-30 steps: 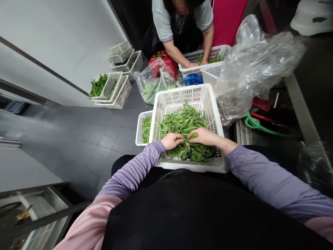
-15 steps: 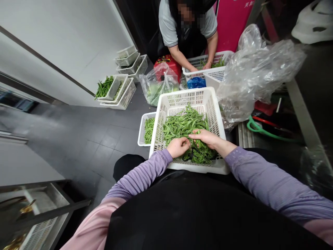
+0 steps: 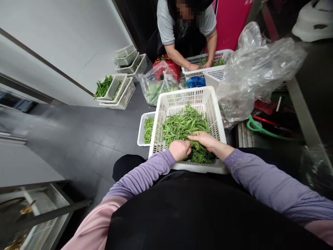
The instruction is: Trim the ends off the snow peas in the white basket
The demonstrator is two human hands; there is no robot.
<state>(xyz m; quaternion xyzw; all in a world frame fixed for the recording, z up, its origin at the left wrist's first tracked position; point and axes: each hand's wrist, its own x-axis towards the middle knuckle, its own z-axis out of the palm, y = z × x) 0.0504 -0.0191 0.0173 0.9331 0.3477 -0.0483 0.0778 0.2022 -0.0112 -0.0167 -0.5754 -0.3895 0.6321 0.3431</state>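
Observation:
A white plastic basket (image 3: 214, 104) sits at my lap, holding a heap of green pea pods (image 3: 182, 124). My right hand (image 3: 205, 139) is over the near right part of the heap, its fingers closed around some pods. My left hand (image 3: 180, 150) is curled in a pinch close against the right fingertips; what it pinches, if anything, is hidden. Below the hands, thin green trimmings (image 3: 203, 157) lie at the near end of the basket, with something dark partly covered beside them.
Left of the basket stands a smaller basket (image 3: 140, 133) of pods. Ahead, a co-worker's hands (image 3: 194, 67) reach into another white basket (image 3: 221, 71). Clear plastic bags (image 3: 260, 69) bulge at the right. Stacked baskets (image 3: 127, 99) and green peppers (image 3: 103, 86) are by the wall.
My left hand has moved slightly right, up against my right fingertips, and its fingers are now turned more out of sight. The right hand has shifted very little.

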